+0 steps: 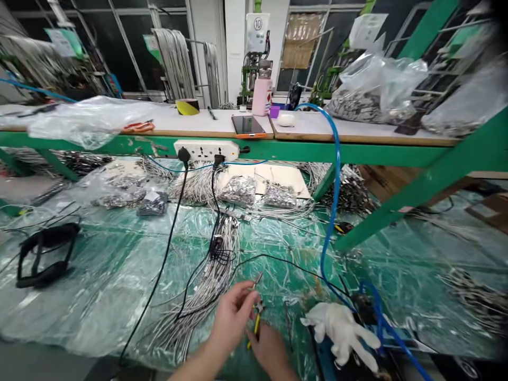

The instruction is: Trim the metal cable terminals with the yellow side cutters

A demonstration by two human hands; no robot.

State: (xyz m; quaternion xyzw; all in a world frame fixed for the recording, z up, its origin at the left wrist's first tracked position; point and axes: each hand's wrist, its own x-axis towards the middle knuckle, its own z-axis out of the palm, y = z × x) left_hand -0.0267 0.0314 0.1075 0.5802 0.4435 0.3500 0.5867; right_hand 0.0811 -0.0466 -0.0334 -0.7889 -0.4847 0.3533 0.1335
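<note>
Low over the plastic-covered green table (278, 243), my two hands are close together. My left hand (232, 315) pinches a small metal-tipped piece (259, 277) that points up and away; its exact kind is too small to tell. My right hand (270, 346) is closed around yellow-handled pliers (257, 324), their metal jaws near my left fingertips. Part of the right fingers is hidden. Just left of my hands lies a long bundle of grey cables (214, 280) with metal ends. A thin dark tool (288, 320) rests on the plastic to the right.
A white glove (343, 330) lies at right, beside a looping blue hose (332, 211). Black cords hang from a power strip (206, 151) on the green shelf frame. A black strapped object (47, 254) lies left. Bags of metal parts (238, 189) sit under the shelf.
</note>
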